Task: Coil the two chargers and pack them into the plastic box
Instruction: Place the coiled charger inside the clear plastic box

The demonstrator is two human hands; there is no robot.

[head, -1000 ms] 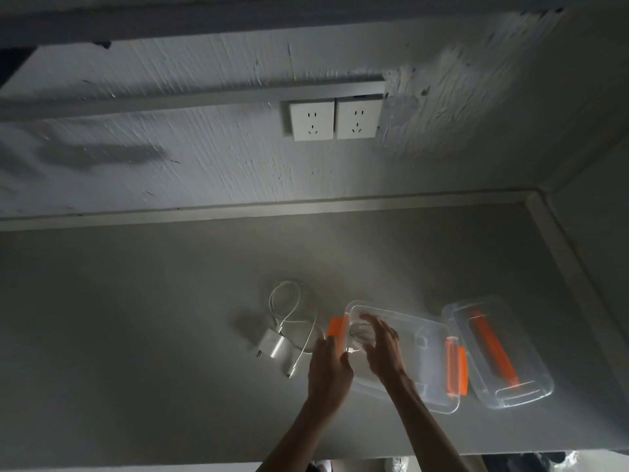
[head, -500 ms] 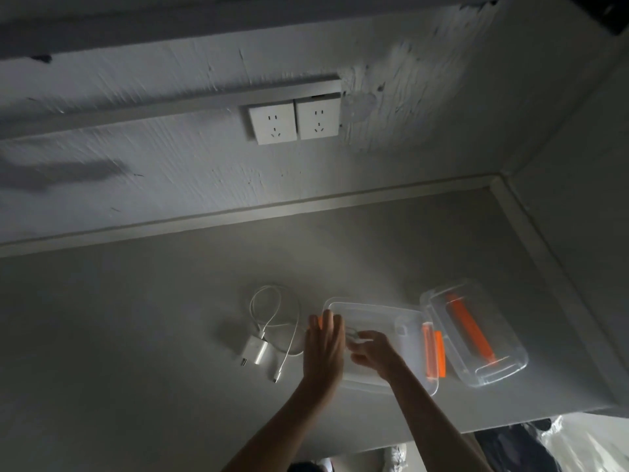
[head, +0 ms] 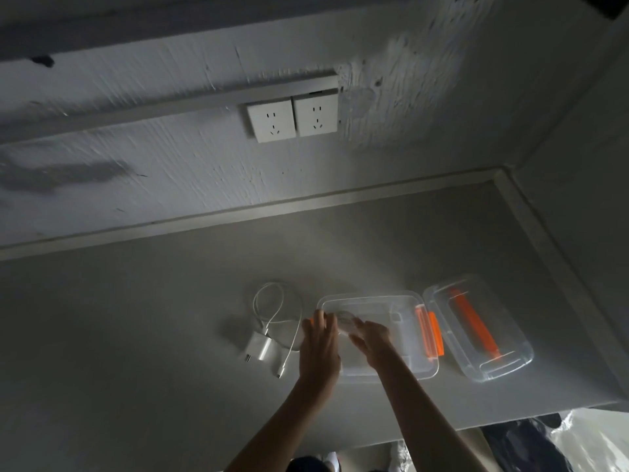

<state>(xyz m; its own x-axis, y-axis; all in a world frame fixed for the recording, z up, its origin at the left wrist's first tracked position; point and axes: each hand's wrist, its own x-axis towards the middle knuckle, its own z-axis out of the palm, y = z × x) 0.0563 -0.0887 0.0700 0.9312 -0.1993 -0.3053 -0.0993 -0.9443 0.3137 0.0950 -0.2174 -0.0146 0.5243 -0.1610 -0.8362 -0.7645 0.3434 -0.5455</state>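
Since a second ago your right hand (head: 371, 338) has dropped lower into the plastic box (head: 377, 335), and your left hand (head: 320, 345) has slid over the box's left end, covering the orange latch that showed there before. The view has swung a little too, but the box itself looks unmoved.

Between your fingertips, inside the box at its left end, there is a pale looped shape that is probably the first charger (head: 343, 323), coiled and going in; it is dim and blurred, so treat that as a guess. Your right hand looks curled around it, though I cannot tell whether you are gripping it or have let go. Your left hand lies flat and loose against the box wall, steadying rather than grasping.

The second charger (head: 260, 347) sits on the table (head: 136, 335) just left of the box, plug down, with its cable (head: 272, 308) sprawled in an open loop and the connector end trailing free. That one is not coiled or packed.

The lid (head: 476, 328) lies off to the right, orange handle up, touching or nearly touching the box.

So you are roughly halfway, by my reading.
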